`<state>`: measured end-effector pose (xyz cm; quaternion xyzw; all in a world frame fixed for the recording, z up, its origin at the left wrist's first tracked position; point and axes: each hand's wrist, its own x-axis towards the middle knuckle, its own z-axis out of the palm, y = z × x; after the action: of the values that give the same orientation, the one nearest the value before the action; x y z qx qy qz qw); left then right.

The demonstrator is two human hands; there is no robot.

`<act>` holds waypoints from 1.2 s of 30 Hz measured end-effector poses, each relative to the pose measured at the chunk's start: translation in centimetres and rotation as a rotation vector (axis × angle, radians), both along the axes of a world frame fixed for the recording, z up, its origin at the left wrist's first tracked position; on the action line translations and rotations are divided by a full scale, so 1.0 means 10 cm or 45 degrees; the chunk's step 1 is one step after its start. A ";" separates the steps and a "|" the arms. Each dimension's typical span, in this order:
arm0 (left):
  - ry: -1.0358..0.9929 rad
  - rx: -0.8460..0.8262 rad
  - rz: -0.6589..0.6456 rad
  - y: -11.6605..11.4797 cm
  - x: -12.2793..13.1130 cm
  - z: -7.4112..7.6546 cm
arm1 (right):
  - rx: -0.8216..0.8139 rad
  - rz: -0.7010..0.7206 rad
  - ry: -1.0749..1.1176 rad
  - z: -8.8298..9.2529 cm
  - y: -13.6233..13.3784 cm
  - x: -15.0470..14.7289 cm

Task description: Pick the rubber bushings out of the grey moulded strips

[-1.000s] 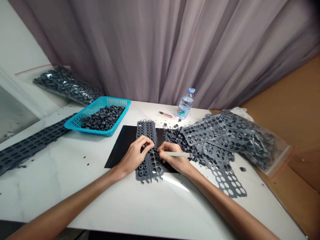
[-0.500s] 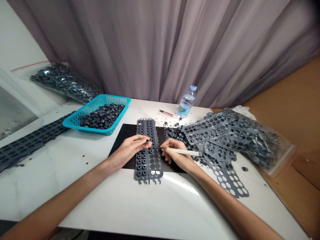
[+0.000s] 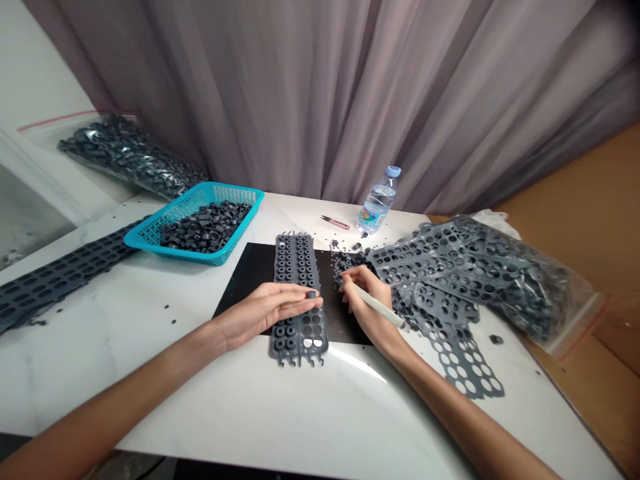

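My left hand (image 3: 265, 308) lies over the moulded dark grey rubber sheet (image 3: 295, 263), its fingers pinching a small dark grey rubber plug (image 3: 311, 294) at their tips. Rows of round rubber pieces fill the sheet's upper part and lower left; round holes show at its lower right. My right hand (image 3: 369, 300), just right of the sheet, is closed around a slim white pen-like tool (image 3: 380, 307). The tool's tip is hidden by the fingers or too small to make out. Under the sheet lies a black mat (image 3: 237, 293).
A blue basket (image 3: 220, 257) of small rubber pieces stands at the left, beside another sheet (image 3: 65, 277). Behind it lies a filled bag (image 3: 125, 157). At the back are pink-handled snips (image 3: 335, 222) and a water bottle (image 3: 376, 205). Perforated scrap sheets (image 3: 425, 250) and a plastic bag (image 3: 545, 300) lie right.
My left hand has moved right across the sheet, with the plug now showing at its fingertips. My right hand has drawn slightly away to the right, and the white tool tilts more steeply.
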<state>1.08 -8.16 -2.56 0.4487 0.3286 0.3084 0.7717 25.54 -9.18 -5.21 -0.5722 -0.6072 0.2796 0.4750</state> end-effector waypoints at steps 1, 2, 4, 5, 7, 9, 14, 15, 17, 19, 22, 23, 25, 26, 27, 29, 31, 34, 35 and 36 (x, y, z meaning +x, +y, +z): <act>0.001 -0.007 -0.004 0.00 0.00 0.00 | 0.005 0.010 -0.026 0.00 -0.01 -0.01; 0.003 -0.016 -0.007 -0.01 0.00 0.00 | 0.006 0.022 -0.046 0.00 -0.02 -0.01; 0.008 -0.035 -0.013 -0.02 0.01 0.02 | -0.003 0.042 -0.065 0.00 -0.02 -0.03; 0.008 -0.045 -0.018 -0.02 0.01 0.03 | -0.010 0.055 -0.066 0.00 -0.03 -0.03; 0.006 -0.054 -0.039 -0.03 0.01 0.05 | -0.020 0.080 -0.058 0.00 -0.03 -0.04; 0.004 -0.048 -0.069 -0.03 0.01 0.06 | -0.025 0.093 -0.052 -0.01 -0.02 -0.04; 0.007 -0.024 -0.120 -0.03 0.00 0.08 | -0.039 0.125 -0.069 -0.02 -0.02 -0.03; 0.008 -0.026 -0.123 -0.03 -0.01 0.08 | -0.043 0.129 -0.070 -0.02 -0.02 -0.03; 0.011 -0.029 -0.126 -0.04 -0.01 0.08 | -0.044 0.125 -0.071 -0.01 -0.02 -0.04; 0.017 -0.026 -0.130 -0.06 0.01 0.08 | -0.038 0.113 -0.075 -0.01 -0.01 -0.04; 0.054 0.021 -0.121 -0.05 0.01 0.10 | -0.015 0.102 -0.087 -0.01 -0.01 -0.04; 0.087 0.073 -0.098 -0.02 -0.01 0.11 | -0.013 0.101 -0.086 -0.01 -0.01 -0.04; 0.226 0.280 0.047 0.10 -0.11 0.14 | -0.035 0.104 -0.045 0.00 -0.02 -0.05; 0.335 0.437 0.179 0.18 -0.20 0.16 | -0.063 0.116 0.002 0.01 -0.03 -0.06; 0.471 0.627 0.374 0.28 -0.32 0.17 | -0.103 0.140 0.062 0.02 -0.04 -0.07; 0.748 1.011 0.807 0.48 -0.59 0.19 | -0.198 0.231 0.192 0.05 -0.06 -0.10; 0.986 1.235 1.038 0.67 -0.87 0.18 | -0.276 0.356 0.282 0.07 -0.07 -0.13; 1.341 1.478 1.008 0.82 -1.15 0.14 | -0.324 0.501 0.320 0.08 -0.08 -0.17; 1.438 1.549 0.969 0.84 -1.19 0.13 | -0.331 0.521 0.323 0.08 -0.07 -0.18; 1.512 1.616 0.930 0.83 -1.20 0.11 | -0.337 0.524 0.325 0.07 -0.07 -0.19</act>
<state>-10.92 0.16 -1.41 0.7382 0.5591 0.3735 -0.0552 23.69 -9.88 -4.50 -0.4540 -0.6041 0.5172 0.4019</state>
